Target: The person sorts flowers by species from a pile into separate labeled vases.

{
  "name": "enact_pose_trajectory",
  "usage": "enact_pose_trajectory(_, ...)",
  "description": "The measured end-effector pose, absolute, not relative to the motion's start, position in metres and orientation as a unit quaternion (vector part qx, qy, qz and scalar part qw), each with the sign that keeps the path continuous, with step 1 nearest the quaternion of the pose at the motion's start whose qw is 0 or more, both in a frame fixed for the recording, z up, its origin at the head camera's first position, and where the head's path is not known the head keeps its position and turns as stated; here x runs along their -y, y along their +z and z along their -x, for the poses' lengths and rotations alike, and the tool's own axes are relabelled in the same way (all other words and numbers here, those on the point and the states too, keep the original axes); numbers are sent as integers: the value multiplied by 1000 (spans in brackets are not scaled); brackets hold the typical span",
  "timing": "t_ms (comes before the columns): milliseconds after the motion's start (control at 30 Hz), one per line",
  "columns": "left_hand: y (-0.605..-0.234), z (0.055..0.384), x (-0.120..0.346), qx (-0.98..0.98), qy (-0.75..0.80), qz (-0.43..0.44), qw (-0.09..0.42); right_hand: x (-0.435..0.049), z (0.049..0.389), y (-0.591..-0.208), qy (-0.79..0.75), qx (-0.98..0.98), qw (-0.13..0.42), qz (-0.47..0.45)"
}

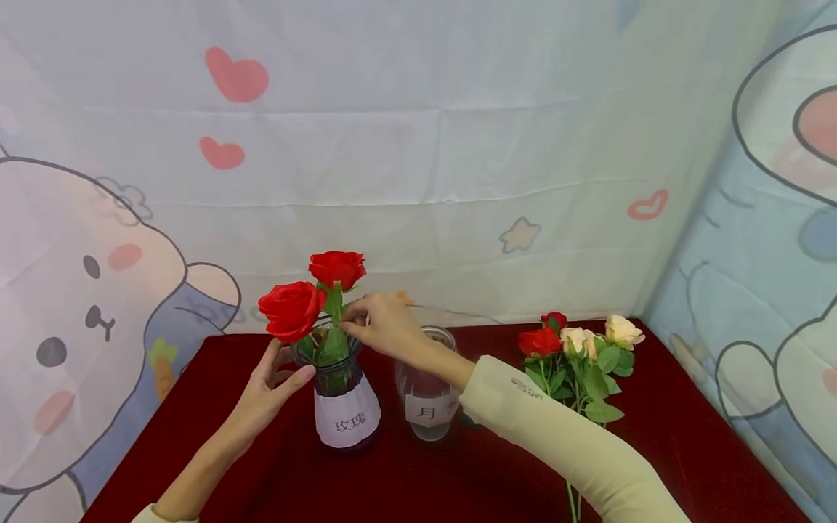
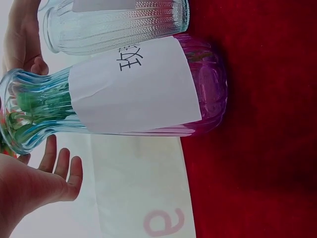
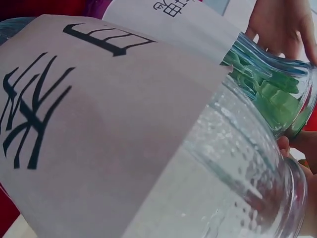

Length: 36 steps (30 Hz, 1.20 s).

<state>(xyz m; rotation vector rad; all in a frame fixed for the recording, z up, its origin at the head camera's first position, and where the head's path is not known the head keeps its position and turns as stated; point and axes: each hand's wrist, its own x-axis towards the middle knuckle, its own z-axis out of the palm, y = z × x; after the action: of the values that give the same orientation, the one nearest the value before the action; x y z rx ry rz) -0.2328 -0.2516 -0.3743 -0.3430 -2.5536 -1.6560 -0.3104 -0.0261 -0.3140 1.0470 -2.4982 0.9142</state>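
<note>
Two red roses, a nearer one (image 1: 292, 311) and a farther one (image 1: 337, 269), stand in a ribbed glass vase (image 2: 208, 89) with a purple base and a white paper label (image 1: 347, 417). My right hand (image 1: 386, 327) is at the vase mouth, thumb and fingertips pinching the farther rose by its leafy stem (image 1: 336, 305). Their exact contact is partly hidden. My left hand (image 1: 264, 392) is beside the vase neck, under the nearer bloom, its fingers (image 2: 62, 163) loosely spread. Green leaves (image 3: 277, 101) show through the vase's glass neck.
A clear glass vase (image 1: 431, 432) with its own paper label (image 3: 109, 99) stands just right, under my right forearm. Farther right on the dark red cloth (image 1: 458, 487) lie red roses (image 1: 540, 341) and cream roses (image 1: 623, 332). A printed curtain (image 1: 418, 160) hangs behind.
</note>
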Motion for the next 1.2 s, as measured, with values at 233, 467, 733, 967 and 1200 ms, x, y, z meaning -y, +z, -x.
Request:
enact_pose_trajectory(233,-374,232,252,835,-537,112,38,19,306,-309,341,853,134,-372)
enact_pose_trajectory(467,-374,231,251,838,-535,103,38,-21,292,-295,367,851,94,-364)
enact_pose_trajectory(733,-373,232,252,841,-528,111,38,-126,294,-303,344,891,116,-273)
enact_pose_trajectory(967,-376,232,251,840,-527,121,40,-225,306,-346,323,918,78,-218)
enact_pose_trajectory(1200,-376,230,252,841,-528,116,33,-255,309,-392,328,924,-75,-183)
